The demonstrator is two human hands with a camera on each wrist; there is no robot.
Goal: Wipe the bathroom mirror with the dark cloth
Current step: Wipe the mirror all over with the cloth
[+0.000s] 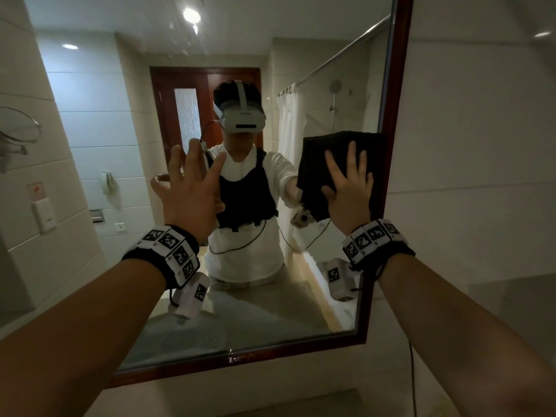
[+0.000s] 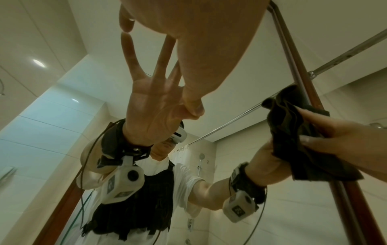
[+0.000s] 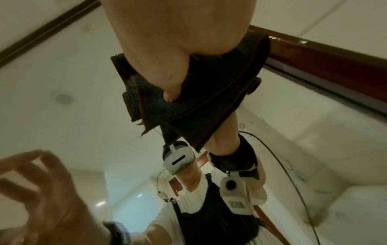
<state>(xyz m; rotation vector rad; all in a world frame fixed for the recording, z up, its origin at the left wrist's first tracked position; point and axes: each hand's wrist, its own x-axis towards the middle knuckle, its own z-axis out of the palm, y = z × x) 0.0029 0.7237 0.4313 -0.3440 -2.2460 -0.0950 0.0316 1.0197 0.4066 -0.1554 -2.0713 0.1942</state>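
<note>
- The right hand (image 1: 349, 188) lies flat on the dark cloth (image 1: 340, 164), its fingers (image 1: 350, 158) straight and slightly spread, pressing the cloth against the bathroom mirror (image 1: 255, 311)
- The cloth is folded into a thick pad and sits at the mirror's right side, about mid-height, its right edge touching the dark red wooden frame (image 1: 391, 121)
- In the right wrist view the thumb (image 3: 167, 86) curls over a fold of the cloth (image 3: 188, 99), pinching it against the palm, while the frame (image 3: 314, 54) runs just beside the cloth
- The left hand (image 1: 192, 188) is raised in front of the glass, to the left of the cloth and well apart from it, fingers (image 1: 176, 164) spread wide and holding nothing
- In the left wrist view the fingertips (image 2: 126, 24) of the left hand meet their own reflection, so at least one touches the glass; the cloth (image 2: 293, 132) shows at the right against the frame (image 2: 303, 92)
- Both wrists carry bands with black-and-white markers (image 1: 171, 251)
- The mirror reflects the person in a white headset and white shirt, a white shower curtain (image 1: 288, 121) and a red-brown door (image 1: 180, 94)
- Pale wall tiles (image 1: 481, 145) surround the mirror
</note>
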